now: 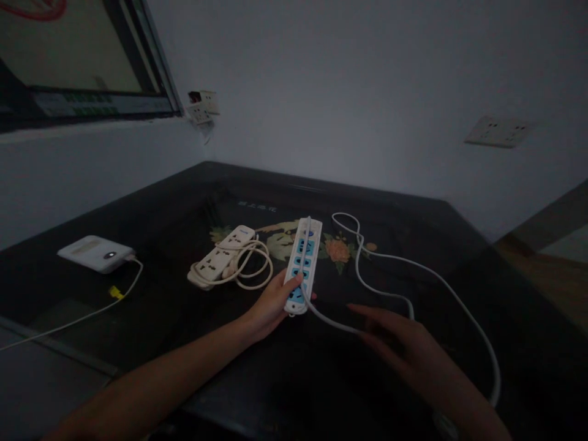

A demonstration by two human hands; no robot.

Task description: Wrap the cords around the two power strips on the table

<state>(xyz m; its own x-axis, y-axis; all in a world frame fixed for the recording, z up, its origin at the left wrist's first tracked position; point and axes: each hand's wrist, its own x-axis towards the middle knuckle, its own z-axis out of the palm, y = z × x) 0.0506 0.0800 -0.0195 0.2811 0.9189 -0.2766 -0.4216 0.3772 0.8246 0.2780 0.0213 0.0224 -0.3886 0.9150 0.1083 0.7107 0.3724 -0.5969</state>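
Note:
My left hand grips the near end of a white power strip with blue sockets that lies on the dark table. Its white cable runs over the strip, past my right hand, and loops out to the right. My right hand hovers just above the table with its fingers stretched out; the cable passes under its fingertips. I cannot tell whether they touch it.
A second, cream power strip with its coiled cord lies left of the blue one. A white power bank with a cable sits at the far left. Wall sockets are on the right wall, more sockets in the corner.

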